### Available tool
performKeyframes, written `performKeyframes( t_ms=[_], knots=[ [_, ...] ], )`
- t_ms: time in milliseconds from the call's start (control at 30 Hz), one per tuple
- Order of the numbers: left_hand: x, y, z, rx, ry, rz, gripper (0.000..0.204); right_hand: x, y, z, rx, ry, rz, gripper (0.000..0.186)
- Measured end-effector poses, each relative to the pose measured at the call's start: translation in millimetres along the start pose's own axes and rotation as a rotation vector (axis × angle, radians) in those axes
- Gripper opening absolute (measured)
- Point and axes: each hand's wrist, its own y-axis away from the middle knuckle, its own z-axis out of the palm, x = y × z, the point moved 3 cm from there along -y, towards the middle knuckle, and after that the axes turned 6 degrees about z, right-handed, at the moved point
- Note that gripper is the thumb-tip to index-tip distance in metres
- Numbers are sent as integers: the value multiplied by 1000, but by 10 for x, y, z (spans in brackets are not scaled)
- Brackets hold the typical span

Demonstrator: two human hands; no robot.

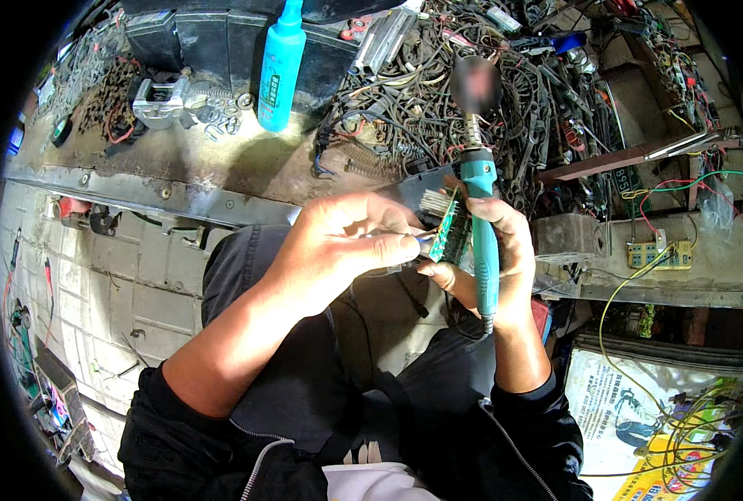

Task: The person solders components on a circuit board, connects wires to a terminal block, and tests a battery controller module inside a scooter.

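A teal-handled soldering iron (482,242) stands nearly upright in my right hand (509,238), its metal shaft pointing away from me and its tip end in a blurred patch. The same hand also steadies a small green circuit board (445,227), tilted on edge, with a finned, light metal part (435,203) beside it. My left hand (346,238) is closed in a pinch at the board's left edge. Between its thumb and fingers is something small, partly bluish and mostly hidden. Both hands are held above my lap.
Beyond my hands runs a workbench edge (167,191). On it stand a blue bottle (280,75), a metal bracket (161,100) and a heap of tangled cables (405,75). A yellow-green power strip (659,255) lies at right, above a stack of printed cardboard (605,401) with coiled wire (697,426).
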Motion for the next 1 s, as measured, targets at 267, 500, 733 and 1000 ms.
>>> performKeyframes(
  t_ms=[267, 500, 733, 1000],
  knots=[
    [-77, -21, -17, 5, 202, -50, 9, -97, -75, -5, 16, 157, 3, 68],
    [-152, -67, -171, -7, 338, -43, 7, -257, -223, 4, -36, 234, 63, 71],
    [-94, -106, -221, 64, 509, -117, 8, -412, -118, -687, 409, -242, -26, 80],
    [-66, -101, -213, 90, 619, -143, 9, -767, -77, -920, 266, -50, 154, 64]
  ],
)
